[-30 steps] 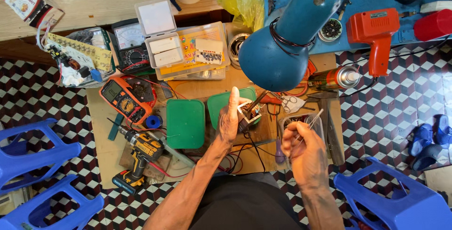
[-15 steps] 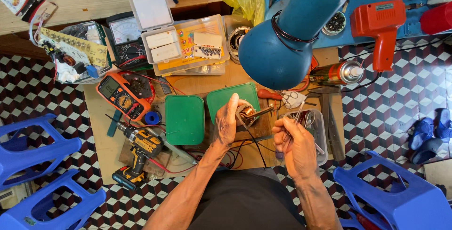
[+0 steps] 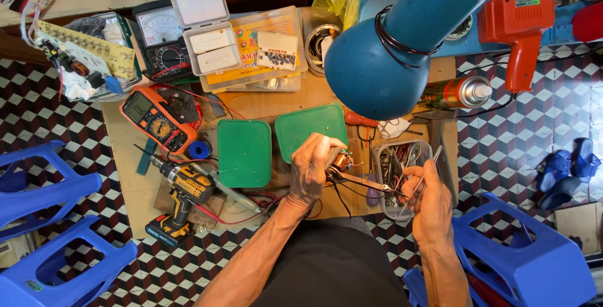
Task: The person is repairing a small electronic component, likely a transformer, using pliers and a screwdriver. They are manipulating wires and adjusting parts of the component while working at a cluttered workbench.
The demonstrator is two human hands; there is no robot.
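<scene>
Copper-wound motor part sits mostly hidden inside our curled left hand above the cluttered wooden bench. Our right hand pinches slim metal pliers, tips touching it.

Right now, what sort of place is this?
Likely a small electronics repair bench: an orange multimeter, a bare circuit board, a cordless drill and an orange soldering gun crowd a low wooden table.
</scene>
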